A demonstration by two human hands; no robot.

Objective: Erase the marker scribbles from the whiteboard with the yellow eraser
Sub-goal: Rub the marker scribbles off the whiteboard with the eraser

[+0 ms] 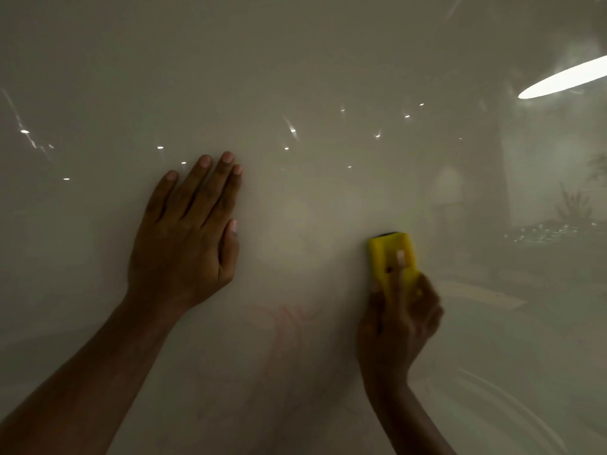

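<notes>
A glossy whiteboard (295, 77) fills the whole view. My left hand (187, 234) lies flat against it, fingers extended and close together, holding nothing. My right hand (399, 326) grips the yellow eraser (391, 261) from below and presses it on the board, right of centre; the hand looks blurred. Faint red marker traces (289, 320) remain on the board between my two forearms, below and left of the eraser. A pale smudged patch (295, 221) lies between the hands.
The board reflects a long bright ceiling light (565, 77) at the upper right, several small light spots, and a dim room with plants at the right edge (574, 205).
</notes>
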